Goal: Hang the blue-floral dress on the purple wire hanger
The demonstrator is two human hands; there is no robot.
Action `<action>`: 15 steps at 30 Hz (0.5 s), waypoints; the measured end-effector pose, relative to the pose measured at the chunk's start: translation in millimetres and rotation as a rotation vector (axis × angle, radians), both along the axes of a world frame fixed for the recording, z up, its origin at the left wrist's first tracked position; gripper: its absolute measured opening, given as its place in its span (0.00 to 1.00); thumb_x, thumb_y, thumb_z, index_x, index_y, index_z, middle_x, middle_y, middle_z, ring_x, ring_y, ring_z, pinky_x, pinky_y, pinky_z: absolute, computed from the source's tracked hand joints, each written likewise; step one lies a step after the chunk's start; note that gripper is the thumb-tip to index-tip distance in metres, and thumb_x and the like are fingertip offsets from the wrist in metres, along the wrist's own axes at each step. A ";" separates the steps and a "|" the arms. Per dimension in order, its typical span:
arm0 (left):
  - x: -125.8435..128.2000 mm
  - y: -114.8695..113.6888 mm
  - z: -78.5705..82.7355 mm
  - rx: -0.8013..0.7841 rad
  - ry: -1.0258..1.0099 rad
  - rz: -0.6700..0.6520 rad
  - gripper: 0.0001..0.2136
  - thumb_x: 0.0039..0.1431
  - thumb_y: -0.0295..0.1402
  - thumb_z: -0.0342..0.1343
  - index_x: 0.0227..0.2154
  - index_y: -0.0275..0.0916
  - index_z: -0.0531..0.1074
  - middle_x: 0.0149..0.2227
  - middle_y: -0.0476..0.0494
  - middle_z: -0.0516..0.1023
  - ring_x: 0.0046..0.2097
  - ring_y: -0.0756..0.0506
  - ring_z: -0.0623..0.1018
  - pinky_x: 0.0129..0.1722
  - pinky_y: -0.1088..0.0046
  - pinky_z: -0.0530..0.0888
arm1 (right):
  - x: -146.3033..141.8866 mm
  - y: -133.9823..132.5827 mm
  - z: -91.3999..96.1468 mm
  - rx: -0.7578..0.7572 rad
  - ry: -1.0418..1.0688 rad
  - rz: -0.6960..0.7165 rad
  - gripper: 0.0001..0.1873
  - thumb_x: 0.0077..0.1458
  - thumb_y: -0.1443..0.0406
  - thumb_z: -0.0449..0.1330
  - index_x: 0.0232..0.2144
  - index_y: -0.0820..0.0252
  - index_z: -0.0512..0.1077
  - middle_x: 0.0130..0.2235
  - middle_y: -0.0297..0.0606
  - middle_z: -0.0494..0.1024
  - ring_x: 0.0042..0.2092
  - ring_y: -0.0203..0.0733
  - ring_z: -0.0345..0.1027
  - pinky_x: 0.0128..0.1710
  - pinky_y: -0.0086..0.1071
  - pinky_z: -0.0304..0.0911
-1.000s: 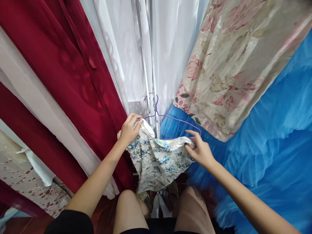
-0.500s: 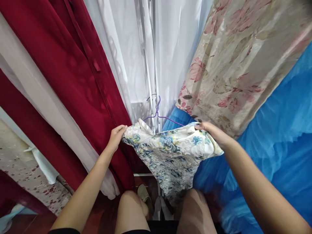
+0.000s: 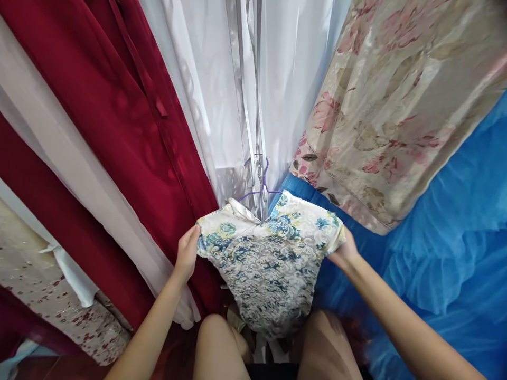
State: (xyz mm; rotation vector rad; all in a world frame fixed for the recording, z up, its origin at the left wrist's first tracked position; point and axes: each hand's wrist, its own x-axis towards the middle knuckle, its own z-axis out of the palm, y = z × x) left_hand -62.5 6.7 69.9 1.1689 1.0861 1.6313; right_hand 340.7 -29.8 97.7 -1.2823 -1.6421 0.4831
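Note:
A white blouse [image 3: 273, 264] with a blue, green and yellow floral print hangs on a purple hanger [image 3: 264, 182] in front of me. Only the hanger's hook and the inner parts of its arms show; the rest is inside the garment. My left hand [image 3: 187, 252] is closed on the edge of the left sleeve, thumb on top. At the other sleeve, my right hand [image 3: 345, 249] grips the cuff, its fingers partly hidden behind the cloth. Between the two hands the shoulders are spread out, and the lower part falls toward my knees.
Dark red fabric [image 3: 119, 132] and pale drapes hang on the left. White cloth [image 3: 206, 79] with long ribbons is straight ahead. On the right hang a beige floral garment [image 3: 368, 116] and ruffled blue tulle [image 3: 431, 253]. My bare knees [image 3: 219, 343] are below the blouse.
The right shoulder of the blouse, folded over before, now lies spread over the hanger. My right hand has moved down and slightly inward to the cuff; my left hand is slightly lower.

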 end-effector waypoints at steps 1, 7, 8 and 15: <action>1.9 -5.6 0.5 -0.001 -0.031 0.029 0.24 0.53 0.51 0.66 0.43 0.35 0.79 0.42 0.39 0.83 0.49 0.37 0.81 0.47 0.63 0.78 | 3.5 -4.5 -3.3 -0.036 0.080 0.004 0.35 0.70 0.45 0.36 0.52 0.53 0.76 0.44 0.46 0.83 0.47 0.56 0.78 0.43 0.46 0.72; 24.3 -29.5 49.0 0.141 0.014 0.164 0.27 0.60 0.46 0.60 0.60 0.44 0.68 0.60 0.40 0.75 0.61 0.35 0.74 0.58 0.59 0.75 | 15.8 -23.6 20.6 -0.193 0.521 0.007 0.28 0.59 0.42 0.57 0.46 0.58 0.76 0.34 0.44 0.83 0.34 0.54 0.79 0.31 0.40 0.73; 27.4 -31.8 60.4 0.210 0.120 0.145 0.30 0.61 0.45 0.60 0.65 0.48 0.62 0.64 0.41 0.70 0.64 0.36 0.71 0.60 0.58 0.73 | 14.7 -25.3 27.3 -0.169 0.574 -0.022 0.27 0.59 0.43 0.58 0.46 0.58 0.76 0.34 0.43 0.83 0.33 0.53 0.79 0.30 0.39 0.73; 49.2 -21.4 85.4 0.530 1.078 0.346 0.44 0.53 0.39 0.67 0.70 0.50 0.50 0.73 0.41 0.48 0.73 0.26 0.46 0.70 0.38 0.43 | -5.8 -86.6 24.8 -0.004 0.659 -0.132 0.21 0.62 0.46 0.55 0.42 0.52 0.76 0.30 0.41 0.79 0.29 0.50 0.75 0.25 0.37 0.69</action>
